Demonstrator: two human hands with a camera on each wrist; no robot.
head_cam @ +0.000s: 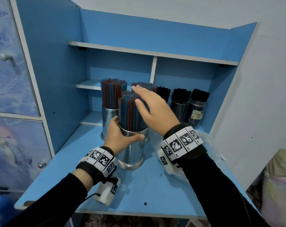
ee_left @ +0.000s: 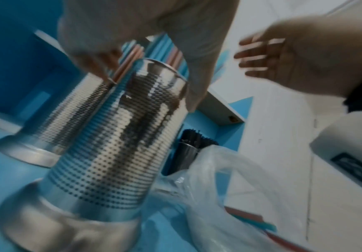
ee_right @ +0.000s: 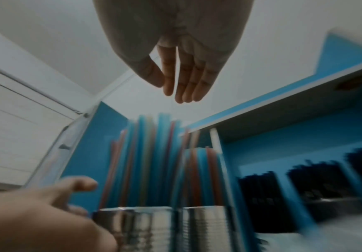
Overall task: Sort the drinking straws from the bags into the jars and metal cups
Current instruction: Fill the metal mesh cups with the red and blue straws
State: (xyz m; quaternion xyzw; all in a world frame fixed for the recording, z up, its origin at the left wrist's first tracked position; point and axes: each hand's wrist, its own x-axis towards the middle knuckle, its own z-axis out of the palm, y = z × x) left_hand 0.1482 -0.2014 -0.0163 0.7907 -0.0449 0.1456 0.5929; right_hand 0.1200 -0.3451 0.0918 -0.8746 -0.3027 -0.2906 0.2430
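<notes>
A person stands at a blue counter with shelves behind it. The left hand wraps around the rim of the front cup, a perforated metal cup standing upright on the counter, thumb across its near side. Blue and red straws fill this cup and stand upright. The right hand hovers flat above the straw tops, fingers straight and together, holding nothing. Just behind stand two more metal cups packed with blue and red straws. To their right, at the back, jars hold black straws. A clear plastic bag lies on the counter right of the front cup, with a few coloured straws inside.
</notes>
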